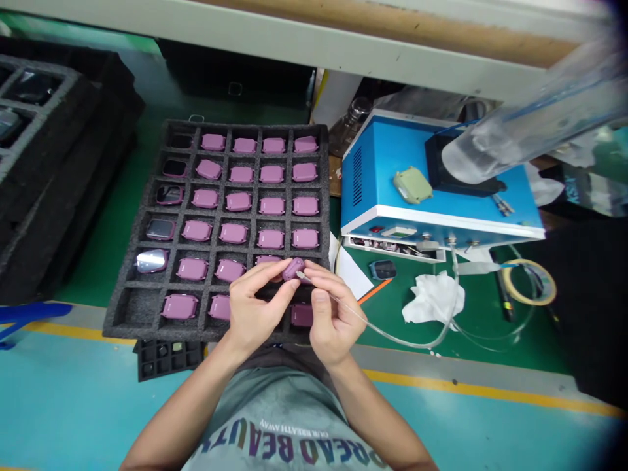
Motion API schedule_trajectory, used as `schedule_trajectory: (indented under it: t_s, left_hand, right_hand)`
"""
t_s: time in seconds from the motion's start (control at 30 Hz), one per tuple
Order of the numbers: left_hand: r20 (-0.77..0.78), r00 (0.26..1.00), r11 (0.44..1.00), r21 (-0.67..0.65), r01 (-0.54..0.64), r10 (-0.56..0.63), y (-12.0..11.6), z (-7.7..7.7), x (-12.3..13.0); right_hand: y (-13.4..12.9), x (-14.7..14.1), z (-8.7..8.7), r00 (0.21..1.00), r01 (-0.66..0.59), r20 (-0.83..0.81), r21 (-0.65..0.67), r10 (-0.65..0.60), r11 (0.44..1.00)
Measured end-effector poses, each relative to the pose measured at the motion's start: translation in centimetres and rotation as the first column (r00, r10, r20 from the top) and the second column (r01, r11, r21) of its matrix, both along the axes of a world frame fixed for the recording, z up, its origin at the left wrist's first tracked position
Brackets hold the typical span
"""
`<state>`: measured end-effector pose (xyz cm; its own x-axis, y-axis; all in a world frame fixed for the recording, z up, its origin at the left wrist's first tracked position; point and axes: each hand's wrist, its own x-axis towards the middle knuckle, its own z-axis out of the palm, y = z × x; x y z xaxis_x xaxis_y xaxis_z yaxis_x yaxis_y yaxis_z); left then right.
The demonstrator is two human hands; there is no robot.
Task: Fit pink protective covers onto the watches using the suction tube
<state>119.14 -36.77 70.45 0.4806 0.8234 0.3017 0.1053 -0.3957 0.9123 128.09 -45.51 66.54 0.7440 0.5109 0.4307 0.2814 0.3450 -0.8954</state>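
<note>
Between the fingertips of my left hand is a purple watch case, held above the lower right part of a black foam tray. My right hand pinches the tip of a thin clear tube against the case. The tube runs right, towards a blue machine. Purple cases lie in most tray compartments, and several in the left column show dark or shiny screens. The tray's bottom left compartment holds nothing.
Stacked foam trays stand at the left. On the machine rest a green case and a clear cylinder. Beside it are a dark watch, crumpled tissue and a tape roll. A shelf edge crosses above.
</note>
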Motion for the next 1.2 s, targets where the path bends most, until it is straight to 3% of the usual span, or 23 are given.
schedule_trajectory:
  t_s: [0.73, 1.2]
  left_hand:
    - [-0.046, 0.999, 0.993, 0.117, -0.011, 0.017, 0.9, -0.6, -0.5]
    - [-0.033, 0.999, 0.995, 0.101, -0.006, 0.01, 0.9, -0.6, -0.4]
  right_hand:
    - [1.0, 0.2, 0.3, 0.999, -0.037, -0.024, 0.094, 0.04, 0.995]
    - [1.1, 0.0, 0.1, 0.998, -0.043, -0.045, 0.093, 0.047, 0.995]
